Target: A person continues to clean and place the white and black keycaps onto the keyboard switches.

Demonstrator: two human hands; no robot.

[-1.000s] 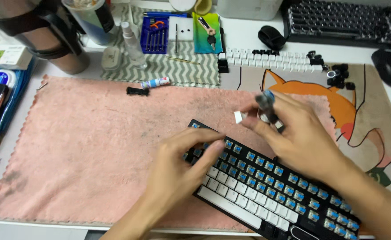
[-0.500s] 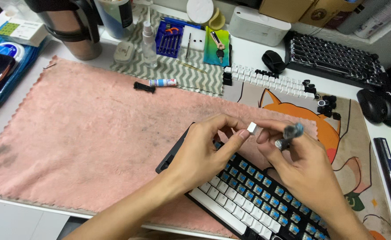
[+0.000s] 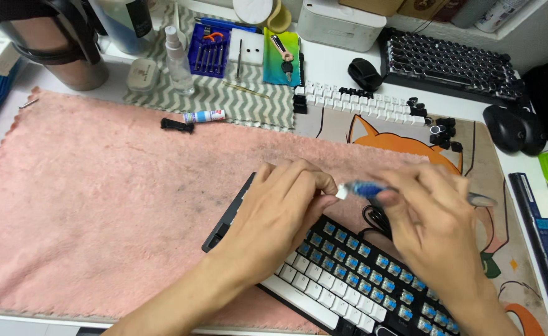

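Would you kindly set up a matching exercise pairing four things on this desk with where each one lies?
Things:
1. small black clip
2. black computer mouse
3. clear spray bottle
4. stripped black keyboard with blue switches

Places:
A. on the grey zigzag mat
B. under both hands
C. on the pink towel, near its far edge
D. on the white desk beside the white box

Pairs: 1-C, 2-D, 3-A, 4-B

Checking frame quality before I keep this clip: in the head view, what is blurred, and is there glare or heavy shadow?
Head view: the right hand and the blue tool it holds are smeared by motion blur; the left hand, the keyboard and the pink towel are sharp. Lighting is even and soft, with only faint shadows under the hands and no strong glare.
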